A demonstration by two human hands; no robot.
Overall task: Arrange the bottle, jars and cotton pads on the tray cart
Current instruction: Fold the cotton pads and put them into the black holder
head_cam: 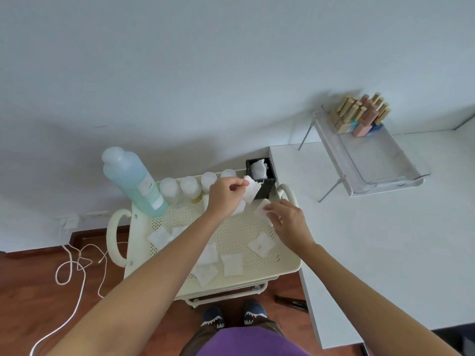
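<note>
A cream perforated tray cart [290, 265] stands below me. At its back left stands a tall bottle of blue-green liquid [133, 181], with several small clear jars [190, 187] in a row beside it. A black box [261, 176] at the back right corner holds white cotton pads. My left hand [225, 195] pinches a cotton pad [252, 191] just in front of the box. My right hand [286, 222] grips another cotton pad [262, 208] near the cart's right rim. Several loose cotton pads [232, 264] lie scattered on the tray.
A white table [385, 240] adjoins the cart on the right, carrying a clear raised rack [372, 155] with several nail polish bottles [359, 115]. A white cable [77, 263] lies coiled on the wooden floor at the left. The wall is directly behind the cart.
</note>
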